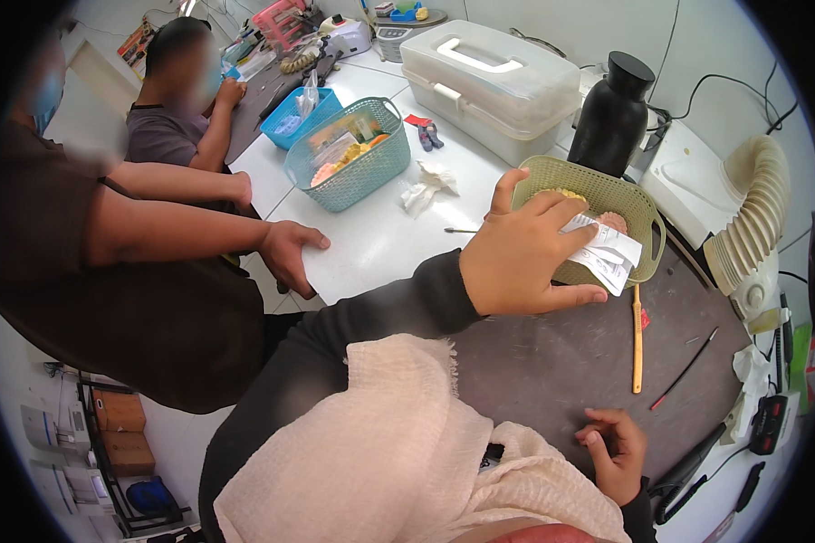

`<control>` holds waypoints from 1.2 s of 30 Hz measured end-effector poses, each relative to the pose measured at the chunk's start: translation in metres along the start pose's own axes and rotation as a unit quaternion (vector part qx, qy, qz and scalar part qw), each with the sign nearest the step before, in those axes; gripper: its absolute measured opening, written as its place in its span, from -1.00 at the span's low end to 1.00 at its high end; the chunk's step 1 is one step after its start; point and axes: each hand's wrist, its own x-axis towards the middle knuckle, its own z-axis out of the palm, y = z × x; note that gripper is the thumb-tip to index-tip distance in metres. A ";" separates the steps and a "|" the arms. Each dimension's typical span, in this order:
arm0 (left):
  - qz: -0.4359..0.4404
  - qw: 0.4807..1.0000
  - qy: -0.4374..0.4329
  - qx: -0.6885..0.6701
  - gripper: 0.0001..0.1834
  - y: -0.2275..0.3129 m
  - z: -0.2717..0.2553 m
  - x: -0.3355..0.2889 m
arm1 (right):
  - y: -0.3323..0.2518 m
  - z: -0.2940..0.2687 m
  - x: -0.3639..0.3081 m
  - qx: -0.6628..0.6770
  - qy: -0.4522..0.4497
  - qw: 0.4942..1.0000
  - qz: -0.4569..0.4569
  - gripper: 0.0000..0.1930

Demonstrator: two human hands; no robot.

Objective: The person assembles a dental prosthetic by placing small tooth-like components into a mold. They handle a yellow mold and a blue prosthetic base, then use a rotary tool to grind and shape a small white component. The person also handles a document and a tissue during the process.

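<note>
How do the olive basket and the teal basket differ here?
The olive basket is yellowish green; the teal basket is blue-green. The olive basket stands to the right, the teal basket farther left. The person's left hand spreads over the olive basket, while no hand is on the teal basket. Both have perforated sides.

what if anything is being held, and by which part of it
Cannot tell whether the left grip holds the white paper: it covers the paper's left edge. The right grip, loosely curled, shows nothing in it.
</note>
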 end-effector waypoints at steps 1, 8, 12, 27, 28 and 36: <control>0.006 1.000 0.007 0.004 -0.29 0.000 0.002 0.000 | 0.001 0.000 0.000 0.002 -0.001 1.000 0.004 -0.78; -0.020 0.998 -0.059 -0.010 -0.43 0.005 -0.004 0.001 | 0.002 -0.002 -0.002 0.000 -0.005 1.000 0.018 -0.78; 0.003 0.999 -0.050 -0.014 -0.57 -0.001 0.000 0.000 | 0.001 -0.001 -0.002 0.005 -0.004 1.000 0.021 -0.79; 0.087 0.987 0.130 -0.024 -0.47 0.018 -0.005 -0.002 | -0.008 -0.007 0.003 -0.056 -0.035 0.998 -0.019 -0.79; 0.148 0.978 0.129 -0.067 -0.47 0.024 0.003 -0.006 | -0.007 -0.008 0.001 -0.072 -0.033 0.997 -0.026 -0.78; 0.315 0.858 -0.253 -0.318 -0.31 0.049 0.040 -0.051 | -0.019 0.004 0.008 -0.407 -0.095 0.904 -0.095 -0.43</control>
